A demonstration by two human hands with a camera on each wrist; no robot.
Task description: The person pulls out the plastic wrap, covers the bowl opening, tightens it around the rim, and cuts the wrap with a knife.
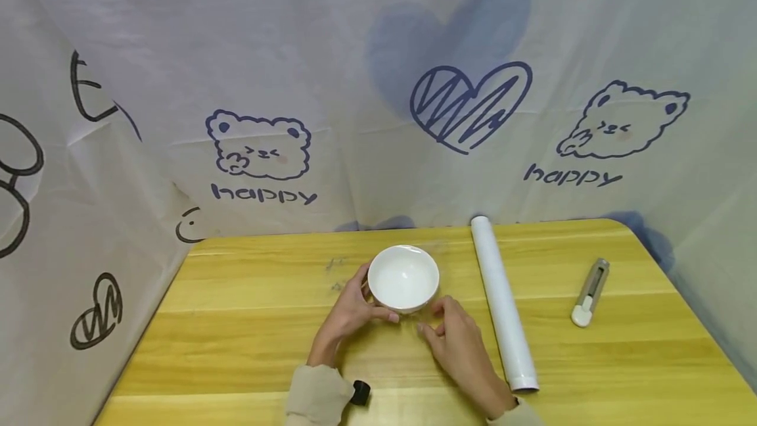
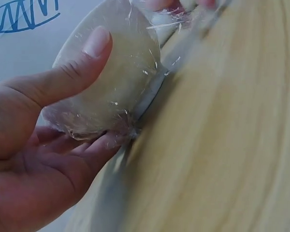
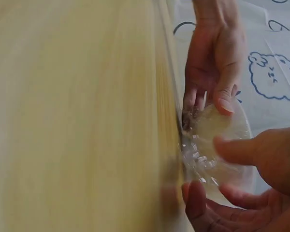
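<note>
A white bowl (image 1: 404, 278) stands upright near the middle of the wooden table, with crinkled cling film (image 2: 117, 104) wrapped over its outside. My left hand (image 1: 355, 307) grips the bowl from the left, its thumb along the near side wall and the other fingers curled low around the base. On the right, my right hand (image 1: 458, 340) is at the bowl's lower side, fingers bent loosely beside the film. In the right wrist view that hand's thumb (image 3: 237, 150) stands apart from its fingers (image 3: 198, 200). Bunched film (image 3: 198, 157) shows between the two hands.
To the right of the hands lies a long white roll (image 1: 504, 304), pointing away from me. Farther right is a box cutter (image 1: 590, 292). A printed cloth (image 1: 355, 84) hangs behind the table (image 1: 236, 347) and along its left side.
</note>
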